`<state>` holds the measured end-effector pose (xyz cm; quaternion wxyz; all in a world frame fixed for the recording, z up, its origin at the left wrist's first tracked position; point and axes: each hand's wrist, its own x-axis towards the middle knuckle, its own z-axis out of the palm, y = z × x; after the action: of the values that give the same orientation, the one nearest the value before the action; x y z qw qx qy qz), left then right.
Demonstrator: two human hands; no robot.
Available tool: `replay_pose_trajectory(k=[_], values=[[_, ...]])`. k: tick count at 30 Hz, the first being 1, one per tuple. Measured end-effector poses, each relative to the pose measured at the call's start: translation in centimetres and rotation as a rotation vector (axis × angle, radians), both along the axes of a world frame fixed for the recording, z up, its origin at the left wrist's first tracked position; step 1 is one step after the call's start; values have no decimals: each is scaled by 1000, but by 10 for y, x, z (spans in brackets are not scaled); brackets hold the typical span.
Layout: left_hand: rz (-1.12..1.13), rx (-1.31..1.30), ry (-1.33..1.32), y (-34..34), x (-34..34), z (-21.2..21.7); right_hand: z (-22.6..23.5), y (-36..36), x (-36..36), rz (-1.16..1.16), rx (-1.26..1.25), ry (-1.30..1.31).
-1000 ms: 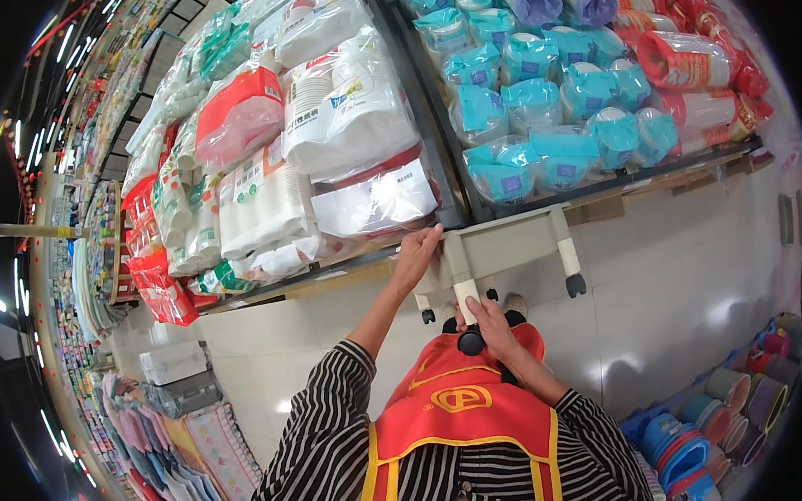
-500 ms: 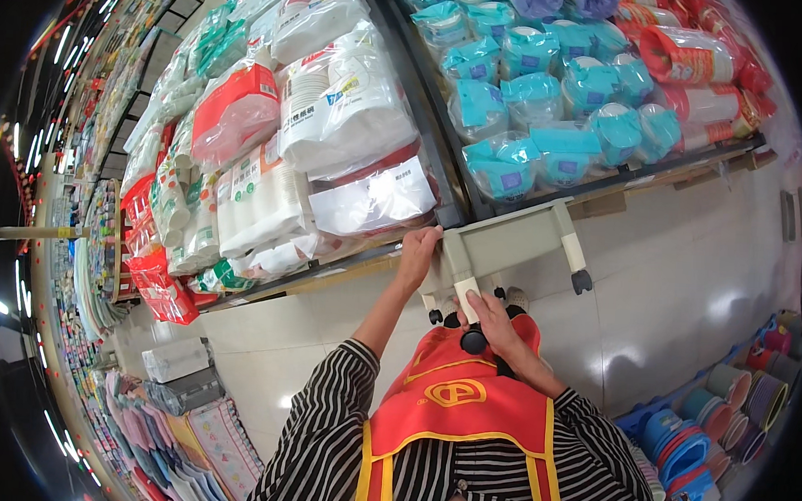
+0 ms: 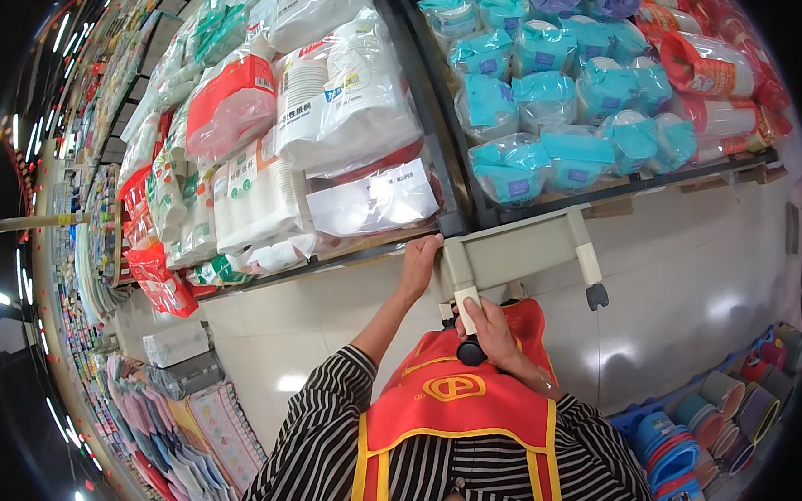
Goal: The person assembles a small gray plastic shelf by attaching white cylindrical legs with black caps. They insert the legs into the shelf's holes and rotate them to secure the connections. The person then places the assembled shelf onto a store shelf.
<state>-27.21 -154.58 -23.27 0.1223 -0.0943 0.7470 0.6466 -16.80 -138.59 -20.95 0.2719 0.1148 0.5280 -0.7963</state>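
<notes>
A beige wheeled frame [image 3: 515,250], like a cart base or low stool, is tilted in front of me, its legs pointing toward me and to the right. Black casters sit on its leg ends. My right hand [image 3: 489,330] is wrapped round the nearest leg [image 3: 467,301], just above a black caster [image 3: 471,350]. At the frame's left edge, my left hand [image 3: 421,261] is closed on its side with the thumb up; some of its fingers are hidden. The frame's far edge is up against the front of the display shelf [image 3: 457,215].
White packs of paper bowls and cups [image 3: 343,102] fill the display on the left. Teal-wrapped cup packs [image 3: 505,170] and red packs [image 3: 710,67] lie on the right. Stacked plastic buckets [image 3: 667,450] stand low right; hanging cloths [image 3: 151,428] are low left. Pale tiled floor [image 3: 671,292] lies between.
The frame has shifted slightly, its right leg swinging right and down. My right hand has moved a little with its leg; my left hand stays almost in place.
</notes>
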Motion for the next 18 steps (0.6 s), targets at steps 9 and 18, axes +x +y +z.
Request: replay_pose_trajectory(k=[9, 18], values=[[-50, -18, 7, -6, -2, -5, -14, 2, -3, 62, 20, 30], [83, -617, 295, -9, 77, 32, -25, -4, 0, 27, -30, -3]])
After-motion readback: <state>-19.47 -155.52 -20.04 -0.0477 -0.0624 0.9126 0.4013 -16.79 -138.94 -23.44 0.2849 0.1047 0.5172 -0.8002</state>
